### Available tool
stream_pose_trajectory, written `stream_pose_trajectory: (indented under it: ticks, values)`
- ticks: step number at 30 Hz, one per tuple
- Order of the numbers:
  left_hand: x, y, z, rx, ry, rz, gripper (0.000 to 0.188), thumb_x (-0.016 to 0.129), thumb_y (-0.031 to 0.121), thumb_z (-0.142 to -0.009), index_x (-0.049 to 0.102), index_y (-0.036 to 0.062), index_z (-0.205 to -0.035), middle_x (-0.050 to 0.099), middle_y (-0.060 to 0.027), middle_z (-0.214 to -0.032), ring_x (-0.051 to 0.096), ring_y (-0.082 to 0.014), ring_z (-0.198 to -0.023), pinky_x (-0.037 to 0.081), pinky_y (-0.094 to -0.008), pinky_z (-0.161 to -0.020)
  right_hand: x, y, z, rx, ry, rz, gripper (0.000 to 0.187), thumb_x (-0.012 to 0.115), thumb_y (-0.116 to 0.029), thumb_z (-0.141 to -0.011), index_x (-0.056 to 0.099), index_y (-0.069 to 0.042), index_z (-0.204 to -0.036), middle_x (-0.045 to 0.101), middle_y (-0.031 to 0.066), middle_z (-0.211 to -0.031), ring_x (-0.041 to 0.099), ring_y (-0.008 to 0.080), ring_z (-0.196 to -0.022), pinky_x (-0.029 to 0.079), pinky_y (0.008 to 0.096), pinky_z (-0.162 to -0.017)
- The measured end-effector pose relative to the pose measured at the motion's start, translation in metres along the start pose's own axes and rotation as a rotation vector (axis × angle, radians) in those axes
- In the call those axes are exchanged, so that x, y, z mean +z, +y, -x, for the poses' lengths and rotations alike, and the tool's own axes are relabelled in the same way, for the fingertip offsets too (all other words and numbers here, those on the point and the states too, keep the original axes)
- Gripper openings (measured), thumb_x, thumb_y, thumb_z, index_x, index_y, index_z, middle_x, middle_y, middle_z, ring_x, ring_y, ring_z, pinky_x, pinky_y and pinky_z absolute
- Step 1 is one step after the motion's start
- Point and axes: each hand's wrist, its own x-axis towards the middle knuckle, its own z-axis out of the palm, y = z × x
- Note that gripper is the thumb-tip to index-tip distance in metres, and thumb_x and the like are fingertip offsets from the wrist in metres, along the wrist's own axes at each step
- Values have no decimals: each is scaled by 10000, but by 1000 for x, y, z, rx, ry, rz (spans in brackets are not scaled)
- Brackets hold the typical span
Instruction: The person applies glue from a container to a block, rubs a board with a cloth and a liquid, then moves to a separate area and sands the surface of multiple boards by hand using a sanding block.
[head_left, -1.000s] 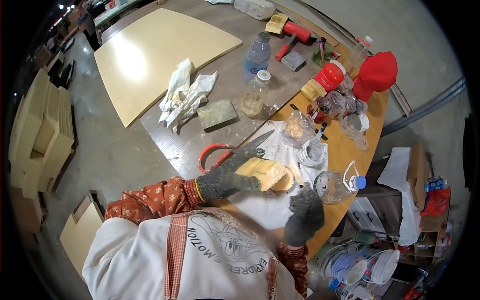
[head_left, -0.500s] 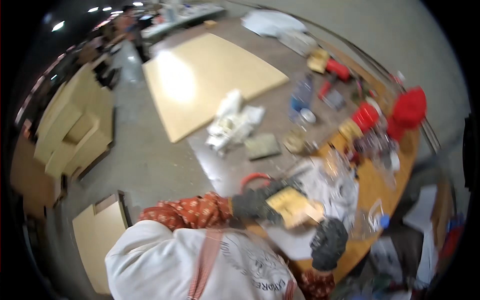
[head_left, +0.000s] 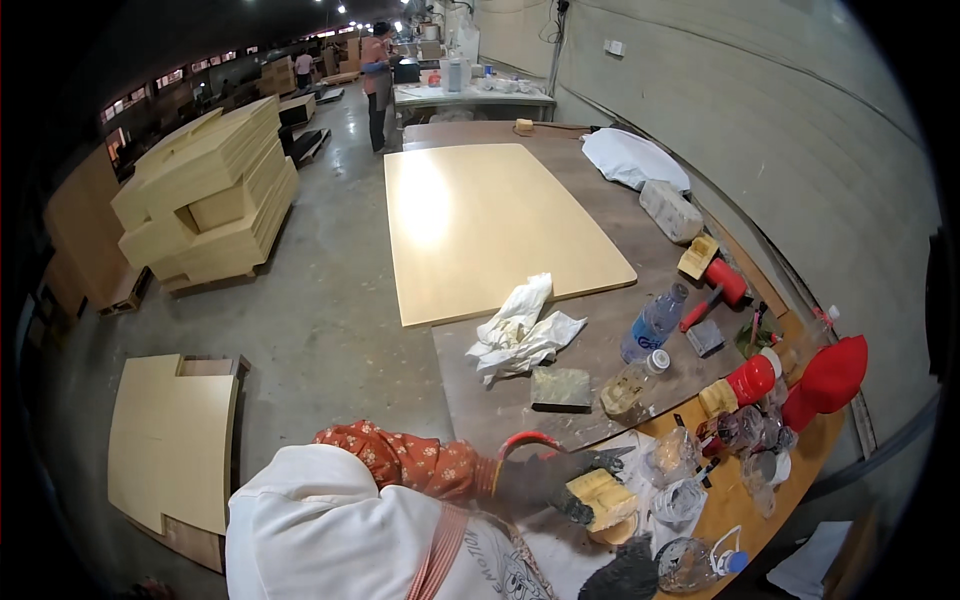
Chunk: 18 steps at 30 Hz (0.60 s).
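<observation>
My left hand [head_left: 545,486], in a dark grey glove, reaches across the table's near edge and grips a worn yellow sponge [head_left: 603,497]. Just under the sponge shows a tan rounded piece [head_left: 618,530], whose kind I cannot make out. My right hand [head_left: 622,574], gloved in dark grey too, is close below that piece at the lower edge; its fingers are not clear. Beside my left wrist a red curved handle [head_left: 530,438] sticks up. White paper [head_left: 570,558] lies beneath the hands.
A large cream panel [head_left: 500,225] lies ahead, near a crumpled white cloth [head_left: 525,335]. A grey block [head_left: 561,388], a bottle [head_left: 655,322] and a jar [head_left: 630,385] stand nearby. Plastic containers [head_left: 740,430] crowd the right. Stacked panels [head_left: 215,200] stand left; a person [head_left: 377,85] is beyond.
My view has turned and lifted, so more of the room shows. My right hand is now lower in view, partly cut off. The left hand keeps its grip on the sponge.
</observation>
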Motion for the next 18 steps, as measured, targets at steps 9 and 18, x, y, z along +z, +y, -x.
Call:
stream_pose_trajectory:
  ticks: [9, 18]
  values:
    - [-13, -24, -7, -187, 31, 416, 702, 745, 114, -732, 353, 46, -1311, 449, -107, -1295, 424, -199, -1211, 381, -357, -990, -1, 13, 15, 102, 96, -115, 273, 472, -181, -889, 588, -1, -1059, 621, 122, -779, 594, 221, -607, 500, 307, -558]
    - [-10, -9, -2, -189, 22, 428, 749, 764, 86, -712, 331, 41, -1322, 450, -102, -1304, 421, -192, -1217, 383, -362, -993, -31, 23, 59, 165, 211, -146, 294, 455, -198, -912, 584, 3, -1083, 629, 133, -790, 603, 220, -616, 507, 297, -561]
